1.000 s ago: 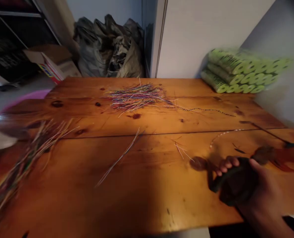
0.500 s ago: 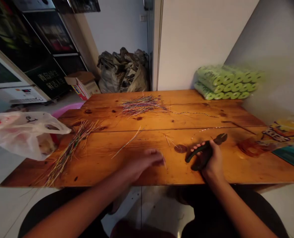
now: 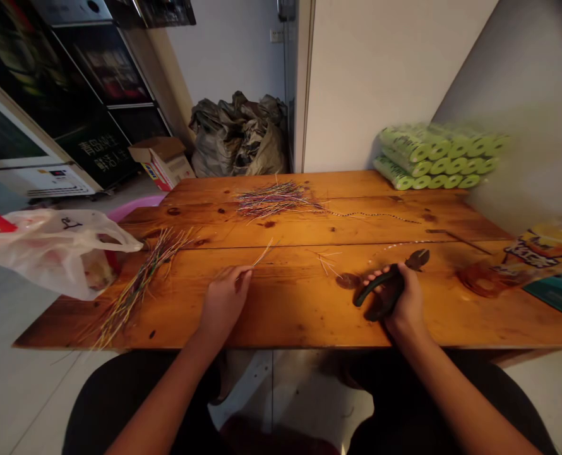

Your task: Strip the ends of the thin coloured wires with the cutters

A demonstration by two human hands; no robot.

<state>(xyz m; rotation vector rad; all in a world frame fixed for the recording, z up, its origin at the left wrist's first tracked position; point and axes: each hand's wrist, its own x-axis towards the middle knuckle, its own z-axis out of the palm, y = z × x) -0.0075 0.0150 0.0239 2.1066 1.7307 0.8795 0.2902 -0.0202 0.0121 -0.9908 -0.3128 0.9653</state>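
Note:
My right hand [image 3: 406, 303] is wrapped round the dark-handled wire cutters [image 3: 388, 291], whose handles are spread and whose jaws point up and to the right. On the left, my left hand [image 3: 227, 294] rests low over the tabletop, thumb and fingers pinched at a few thin pale wires [image 3: 263, 251]. The lower part of those wires is hidden by the hand. Between the hands lie several short pale wire ends [image 3: 327, 262]. A long bundle of coloured wires [image 3: 141, 284] lies left of my left hand, and a second wire pile [image 3: 274, 199] lies farther back.
The wooden table [image 3: 290, 316] also bears a twisted wire strand [image 3: 376, 216], a thin dark rod [image 3: 468, 242], a plastic jar with a yellow label [image 3: 503, 265] and stacked green-wrapped rolls [image 3: 437, 158]. A white plastic bag [image 3: 63, 246] overhangs the left side. Grey sacks [image 3: 238, 139] stand behind.
My left hand has moved left from the middle, where a short pale wire piece showed at its fingers, to the pale wires on the table. My right hand keeps hold of the wire cutters.

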